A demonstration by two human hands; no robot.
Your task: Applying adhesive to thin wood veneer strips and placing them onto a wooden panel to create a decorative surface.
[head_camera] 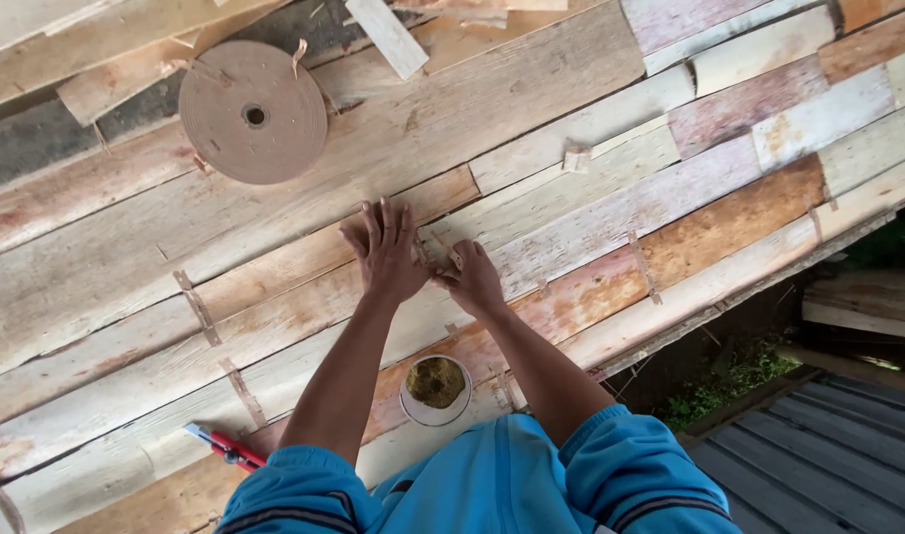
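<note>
Nearest, white bowl (434, 388) of greenish paste at 6 o'clock; beyond, left hand (385, 255) spread flat, right hand (472, 280) pinching brown tape strip (442, 252) onto veneer sheets (591, 208), likely joining seams; tape roll (254, 113) at 11 o'clock.

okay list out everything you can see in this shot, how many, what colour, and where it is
Veneer sheets: many, pale to reddish-brown, laid edge to edge across the view.
Tape roll: one, brown, upper left on the sheets.
Tape strips: several, brown, stuck across the seams.
Bowl: one, white, holding yellowish-brown paste, lower centre.
Tool: one, red-handled, lower left.
Corrugated roofing: grey, lower right.
Left hand: flat on the sheets, centre.
Right hand: beside it, fingers pressing a strip.
</note>
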